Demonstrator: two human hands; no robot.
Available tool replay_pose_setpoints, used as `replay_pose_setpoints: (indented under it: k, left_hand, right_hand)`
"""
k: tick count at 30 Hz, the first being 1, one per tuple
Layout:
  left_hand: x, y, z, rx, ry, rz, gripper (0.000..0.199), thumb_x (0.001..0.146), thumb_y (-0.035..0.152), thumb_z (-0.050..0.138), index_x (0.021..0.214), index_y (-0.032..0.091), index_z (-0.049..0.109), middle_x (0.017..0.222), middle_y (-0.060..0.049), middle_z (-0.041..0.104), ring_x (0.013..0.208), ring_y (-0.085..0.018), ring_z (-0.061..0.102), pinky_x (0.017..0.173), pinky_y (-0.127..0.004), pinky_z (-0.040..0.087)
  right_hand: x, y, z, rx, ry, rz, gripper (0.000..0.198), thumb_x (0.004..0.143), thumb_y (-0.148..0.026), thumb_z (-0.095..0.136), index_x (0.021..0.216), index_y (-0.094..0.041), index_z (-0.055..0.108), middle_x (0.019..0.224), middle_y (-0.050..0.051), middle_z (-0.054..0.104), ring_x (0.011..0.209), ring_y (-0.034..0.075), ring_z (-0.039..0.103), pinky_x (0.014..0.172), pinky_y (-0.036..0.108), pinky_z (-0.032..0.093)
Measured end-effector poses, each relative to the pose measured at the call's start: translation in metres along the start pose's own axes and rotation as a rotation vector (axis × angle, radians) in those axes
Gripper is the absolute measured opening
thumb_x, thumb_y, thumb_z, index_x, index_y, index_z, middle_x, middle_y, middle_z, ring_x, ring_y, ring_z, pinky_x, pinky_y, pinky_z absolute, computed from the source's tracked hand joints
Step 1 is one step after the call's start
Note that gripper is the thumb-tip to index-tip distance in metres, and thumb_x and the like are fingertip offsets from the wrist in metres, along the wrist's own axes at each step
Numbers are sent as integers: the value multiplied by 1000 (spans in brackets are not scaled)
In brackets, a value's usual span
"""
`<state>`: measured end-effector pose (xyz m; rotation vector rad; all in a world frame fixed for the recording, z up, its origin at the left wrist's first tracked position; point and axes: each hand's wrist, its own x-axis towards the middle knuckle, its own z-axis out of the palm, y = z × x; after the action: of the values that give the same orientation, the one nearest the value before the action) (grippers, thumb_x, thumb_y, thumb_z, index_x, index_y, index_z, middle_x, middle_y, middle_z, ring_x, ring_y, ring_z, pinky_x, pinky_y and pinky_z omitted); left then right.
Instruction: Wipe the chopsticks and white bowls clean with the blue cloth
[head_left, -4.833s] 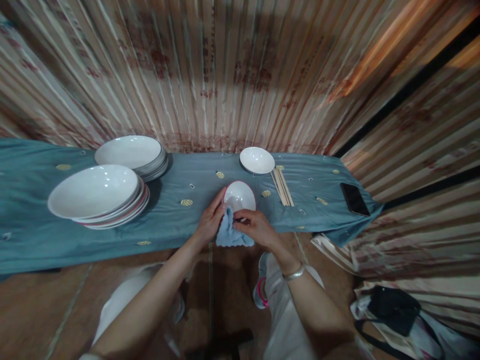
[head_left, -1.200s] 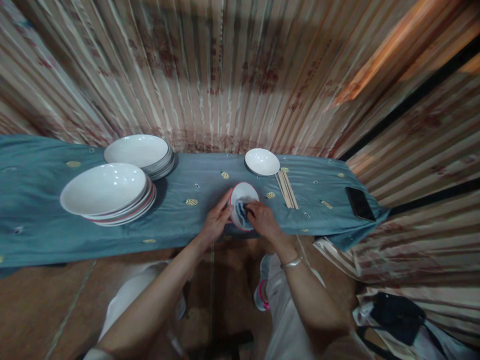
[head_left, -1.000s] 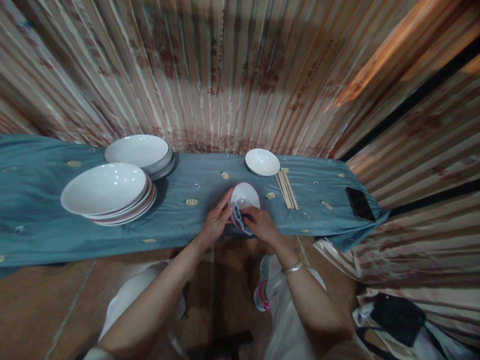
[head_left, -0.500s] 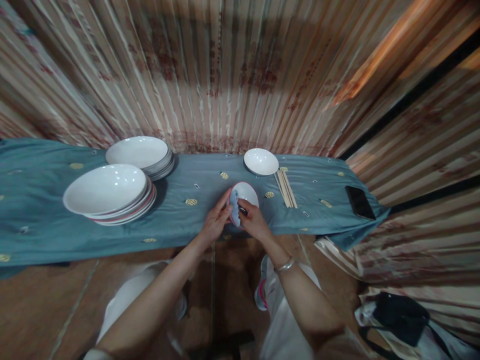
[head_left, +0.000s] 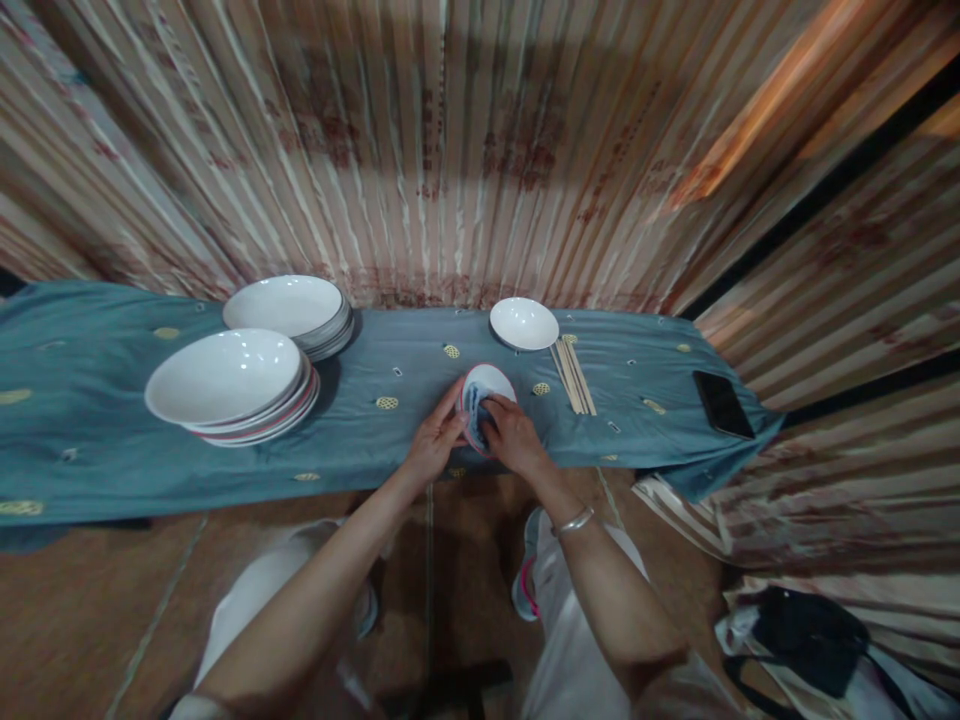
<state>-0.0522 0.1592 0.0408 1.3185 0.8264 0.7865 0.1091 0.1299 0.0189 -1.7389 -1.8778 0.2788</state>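
Observation:
Tilted near the table's front edge is a small white bowl with a red rim (head_left: 491,378). My left hand (head_left: 437,432) grips its left side, thumb over the rim. Inside the bowl, my right hand (head_left: 516,436) presses a bunched blue cloth (head_left: 474,400) against the inner wall; its fingertips are partly hidden by the cloth. Just beyond stands a white bowl (head_left: 524,324), and to its right lie several wooden chopsticks (head_left: 574,378) side by side.
Two stacks of large white bowls, a front stack (head_left: 225,375) and a back stack (head_left: 285,308), stand on the left of the blue tablecloth (head_left: 375,440). A black phone (head_left: 723,404) lies near the right end. A pleated curtain (head_left: 420,150) hangs behind.
My right hand has shifted slightly down and right inside the bowl, its fingers now flatter. The cloth, flat over the left rim before, is now bunched inside. The left hand keeps its hold.

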Motion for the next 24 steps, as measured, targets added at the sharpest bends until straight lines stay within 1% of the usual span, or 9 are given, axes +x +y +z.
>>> replay_pose_setpoints:
  k: [2,6,9,11,14,18,21,24]
  left_hand:
    - [0,0,0,3,4,9,69,82,49,53,144,27,31,132,-5,55,105,-25,60,80,-36,57]
    - [-1,0,1,16,17,9,68,82,50,53,143,29,32,132,-4,55,105,-25,60,79,-35,57]
    - [-1,0,1,18,21,-2,71,80,53,54,143,30,31,135,-4,53,103,-24,61,78,-34,57]
    - [-1,0,2,24,34,-2,72,79,54,54,143,29,31,138,-5,50,103,-25,61,77,-34,57]
    - [-1,2,2,32,51,-2,73,79,54,55,143,28,32,140,-5,48,105,-25,59,77,-34,57]
    - [-1,4,3,42,59,-13,73,79,54,54,143,28,32,134,-5,54,104,-25,59,77,-35,56]
    - [-1,4,3,38,59,-5,73,78,55,54,143,27,33,132,-5,55,105,-25,58,77,-36,56]
    - [-1,3,3,35,61,0,72,78,54,54,143,28,33,133,-4,54,104,-24,58,78,-35,55]
  right_hand:
    - [-3,-1,-4,15,-42,4,32,82,-13,49,113,-11,59,125,18,57,117,24,53,102,39,40]
    - [-6,-5,-10,117,-94,30,26,81,-14,53,105,-17,63,113,12,66,105,22,61,94,37,46]
    - [-8,-8,-13,246,-116,73,24,80,-15,53,99,-20,66,106,7,69,98,20,64,90,35,47]
    - [-8,-10,-14,378,-145,87,24,79,-17,51,96,-19,68,100,6,71,93,19,65,87,34,47]
    - [-7,-11,-14,590,-177,96,25,78,-21,49,92,-15,68,90,5,71,83,17,64,80,30,48]
    - [-8,-14,-16,783,-161,125,22,73,-24,51,85,-14,67,77,0,67,68,12,58,67,24,46]
    - [-10,-16,-19,841,-183,130,19,69,-23,52,80,-15,66,67,-3,60,58,9,51,58,20,42]
    - [-13,-17,-22,830,-183,87,21,69,-21,52,82,-14,67,69,-3,61,62,9,51,60,20,42]
